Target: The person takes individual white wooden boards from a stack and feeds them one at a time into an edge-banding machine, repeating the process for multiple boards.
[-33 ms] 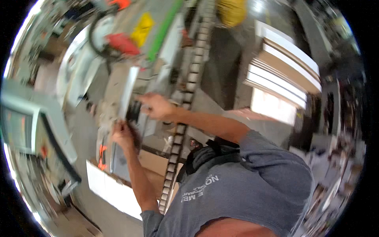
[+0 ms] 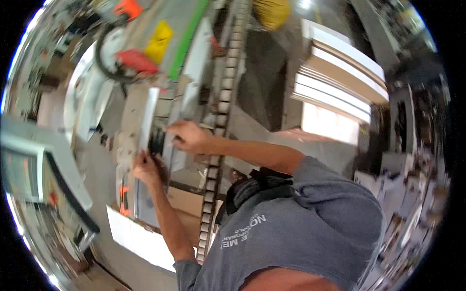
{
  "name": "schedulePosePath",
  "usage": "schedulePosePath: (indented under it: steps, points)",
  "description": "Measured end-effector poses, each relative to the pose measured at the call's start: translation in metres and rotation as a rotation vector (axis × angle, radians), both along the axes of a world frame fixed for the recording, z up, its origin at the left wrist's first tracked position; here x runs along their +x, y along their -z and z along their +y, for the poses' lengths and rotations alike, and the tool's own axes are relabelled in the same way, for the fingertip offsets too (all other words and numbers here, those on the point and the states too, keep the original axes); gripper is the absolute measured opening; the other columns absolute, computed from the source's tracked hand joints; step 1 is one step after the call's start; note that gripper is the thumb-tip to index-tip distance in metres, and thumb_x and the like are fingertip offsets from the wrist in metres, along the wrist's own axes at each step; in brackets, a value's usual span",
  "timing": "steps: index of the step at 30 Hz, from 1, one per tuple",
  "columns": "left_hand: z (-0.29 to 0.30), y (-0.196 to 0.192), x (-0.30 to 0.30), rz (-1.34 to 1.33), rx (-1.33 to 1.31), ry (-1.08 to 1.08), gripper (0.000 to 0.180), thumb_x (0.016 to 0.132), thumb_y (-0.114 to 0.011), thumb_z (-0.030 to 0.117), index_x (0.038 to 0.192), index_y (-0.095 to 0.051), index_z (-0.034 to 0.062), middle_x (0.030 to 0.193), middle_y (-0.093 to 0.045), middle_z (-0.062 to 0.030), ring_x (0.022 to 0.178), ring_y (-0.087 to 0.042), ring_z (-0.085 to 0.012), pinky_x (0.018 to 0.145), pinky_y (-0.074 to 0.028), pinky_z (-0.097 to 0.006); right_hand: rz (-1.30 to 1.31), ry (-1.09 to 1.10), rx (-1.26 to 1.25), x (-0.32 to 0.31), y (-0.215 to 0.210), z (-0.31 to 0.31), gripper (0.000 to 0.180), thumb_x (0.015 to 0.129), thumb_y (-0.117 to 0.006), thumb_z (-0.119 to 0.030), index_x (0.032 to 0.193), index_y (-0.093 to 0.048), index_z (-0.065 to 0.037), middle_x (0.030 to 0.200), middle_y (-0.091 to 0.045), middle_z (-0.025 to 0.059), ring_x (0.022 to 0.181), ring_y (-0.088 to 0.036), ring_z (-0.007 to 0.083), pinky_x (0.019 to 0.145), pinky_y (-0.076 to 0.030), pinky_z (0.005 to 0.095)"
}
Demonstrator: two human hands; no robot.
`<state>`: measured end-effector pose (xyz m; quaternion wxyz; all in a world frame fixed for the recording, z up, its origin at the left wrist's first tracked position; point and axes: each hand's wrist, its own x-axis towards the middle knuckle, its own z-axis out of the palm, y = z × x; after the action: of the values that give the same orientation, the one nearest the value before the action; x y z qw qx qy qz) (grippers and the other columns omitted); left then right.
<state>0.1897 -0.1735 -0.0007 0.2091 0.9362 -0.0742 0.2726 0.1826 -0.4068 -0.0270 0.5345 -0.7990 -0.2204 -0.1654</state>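
Both my hands work over a narrow bench at the left of centre. My left hand [image 2: 147, 168] has its fingers bunched together at the near end of a dark, blurred piece [image 2: 156, 141]; what they grip is hidden. Just beyond and to the right, my right hand [image 2: 190, 137] is curled, its index finger extended toward that dark piece. A small dark object [image 2: 178, 139] shows between its thumb and fingers, too blurred to name. Behind the dark piece a pale flat strip [image 2: 149, 114] runs along the bench.
A segmented conveyor track [image 2: 224, 94] passes under my right forearm. Nearer lie an orange-handled tool [image 2: 124, 200] and an open white carton [image 2: 131, 233]. A screen [image 2: 22, 167] stands left, stacked cardboard [image 2: 340, 80] right. Red [image 2: 137, 60] and yellow [image 2: 159, 41] items lie beyond.
The whole view has shifted slightly, the far surroundings moving left. Both hands keep nearly the same places at the bench; the small dark object in my right hand shows more clearly.
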Motion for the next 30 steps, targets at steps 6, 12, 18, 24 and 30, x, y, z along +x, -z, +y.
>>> schedulePosePath:
  steps: [6,12,18,24,30]
  points:
    - [-0.033,0.018,0.059,-0.005,-0.06,0.068,0.024,0.087,-0.072,0.012,0.103,-0.072,-0.0059,0.088,-0.071,-0.0199,0.073,-0.068,-0.0321,0.067,-0.054,-0.039,0.071,0.319,-0.072,-0.105,0.014,-0.143,0.047,0.08,-0.065,-0.002,0.127,-0.06,-0.004,0.124,-0.062,0.0168,0.112,-0.058,0.0353,0.101,-0.045,0.0438]
    - [-0.079,0.007,0.056,0.058,-0.015,0.116,0.025,0.087,-0.07,0.012,0.106,-0.072,-0.0043,0.089,-0.07,-0.02,0.077,-0.067,-0.0328,0.07,-0.053,-0.04,0.281,0.791,-0.844,-0.192,0.026,-0.318,0.069,0.08,-0.067,-0.005,0.143,-0.042,-0.001,0.141,-0.047,0.0186,0.126,-0.042,0.0372,0.112,-0.035,0.0461]
    - [-0.097,0.003,0.035,0.131,-0.037,0.134,0.022,0.086,-0.069,0.013,0.102,-0.074,-0.002,0.081,-0.067,-0.0163,0.071,-0.064,-0.0292,0.068,-0.052,-0.038,0.307,0.945,-1.034,-0.236,0.068,-0.391,0.066,0.087,-0.051,-0.004,0.149,-0.03,0.002,0.152,-0.034,0.0214,0.136,-0.034,0.0395,0.111,-0.03,0.0533]
    - [-0.109,-0.006,0.026,0.119,-0.042,0.145,0.021,0.086,-0.071,0.009,0.103,-0.073,-0.0021,0.084,-0.068,-0.015,0.072,-0.064,-0.026,0.064,-0.051,-0.037,0.296,0.879,-1.077,-0.232,0.046,-0.407,0.046,0.088,-0.061,-0.003,0.133,-0.054,-0.002,0.123,-0.052,0.0163,0.111,-0.047,0.0336,0.1,-0.039,0.049]
    - [-0.193,-0.071,-0.041,-0.058,-0.148,0.747,0.029,0.083,-0.069,0.001,0.111,-0.069,-0.0002,0.102,-0.068,-0.0155,0.093,-0.063,-0.0321,0.083,-0.051,-0.041,0.215,0.545,-0.928,-0.225,-0.013,-0.345,0.036,0.087,-0.059,0.002,0.124,-0.06,0.002,0.108,-0.058,0.0179,0.098,-0.05,0.0312,0.088,-0.05,0.0407]
